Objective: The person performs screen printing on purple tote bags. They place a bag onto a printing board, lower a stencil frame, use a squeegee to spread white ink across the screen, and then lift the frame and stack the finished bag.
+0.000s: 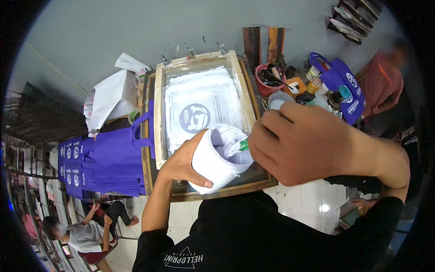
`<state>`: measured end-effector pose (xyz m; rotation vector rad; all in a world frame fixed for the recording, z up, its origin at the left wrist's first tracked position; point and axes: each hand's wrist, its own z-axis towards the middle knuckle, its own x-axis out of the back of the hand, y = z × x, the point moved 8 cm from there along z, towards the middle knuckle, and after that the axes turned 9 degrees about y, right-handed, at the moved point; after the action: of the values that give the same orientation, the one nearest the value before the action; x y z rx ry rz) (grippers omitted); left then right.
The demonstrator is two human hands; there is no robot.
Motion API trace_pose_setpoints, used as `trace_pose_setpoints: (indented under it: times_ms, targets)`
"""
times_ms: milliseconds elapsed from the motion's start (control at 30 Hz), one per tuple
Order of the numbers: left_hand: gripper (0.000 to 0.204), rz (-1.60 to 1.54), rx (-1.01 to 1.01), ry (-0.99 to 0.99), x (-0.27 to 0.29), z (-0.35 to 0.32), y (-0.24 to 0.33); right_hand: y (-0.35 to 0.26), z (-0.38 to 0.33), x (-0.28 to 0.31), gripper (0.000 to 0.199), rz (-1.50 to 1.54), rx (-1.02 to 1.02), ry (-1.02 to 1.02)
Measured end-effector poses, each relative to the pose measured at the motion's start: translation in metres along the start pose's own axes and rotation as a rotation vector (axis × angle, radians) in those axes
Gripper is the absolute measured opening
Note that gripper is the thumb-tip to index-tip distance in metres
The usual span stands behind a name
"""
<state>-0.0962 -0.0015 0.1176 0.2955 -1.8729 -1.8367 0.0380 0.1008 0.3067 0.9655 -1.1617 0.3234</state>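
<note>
My left hand (182, 159) is wrapped round a white plastic tub (209, 167), tilted so its mouth faces right. Thick white ink (222, 138) coats its inner wall and rim. Closed on a green-handled stirring tool (244, 144), my right hand (297, 143) is at the tub's mouth; the tool's tip is smeared with the ink and its exact kind is hidden. Just beyond the tub lies a wood-framed printing screen (159, 109), streaked with white ink around a round logo. Clamps (190, 55) stand at its far edge.
Purple cloth bags (113, 158) are stacked at left, below white sheets (113, 99). At right stand a red bucket (263, 88) of tools, several jars (313, 84) and a purple bag (346, 86). One person (385, 81) is at far right, another (88, 238) sits lower left.
</note>
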Motion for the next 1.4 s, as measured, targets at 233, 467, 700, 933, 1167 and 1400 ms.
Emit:
trace_pose_setpoints:
  times_ms: [233,467,700,933,1167,1400]
  targets:
    - [0.121,0.110,-0.037,-0.097,0.037,-0.016,0.019,0.018,0.040,-0.025,0.022,-0.039,0.029,0.353]
    - [0.118,0.143,-0.148,0.114,0.081,-0.030,0.018,0.020,0.062,-0.052,0.025,-0.025,-0.266,0.178]
    - [0.111,0.310,-0.187,0.315,0.096,-0.038,0.029,-0.010,0.090,-0.031,0.020,-0.114,-0.264,0.181]
    - [0.115,0.388,-0.282,0.379,0.103,-0.040,0.028,0.012,0.095,-0.049,0.022,-0.172,-0.284,0.196]
    - [0.100,0.541,-0.405,0.500,0.104,-0.045,0.027,0.000,0.099,-0.058,0.018,-0.092,-0.402,0.088]
    - [0.104,0.725,-0.844,0.636,0.106,-0.043,0.026,0.017,0.085,-0.109,0.023,0.611,-0.789,-0.238]
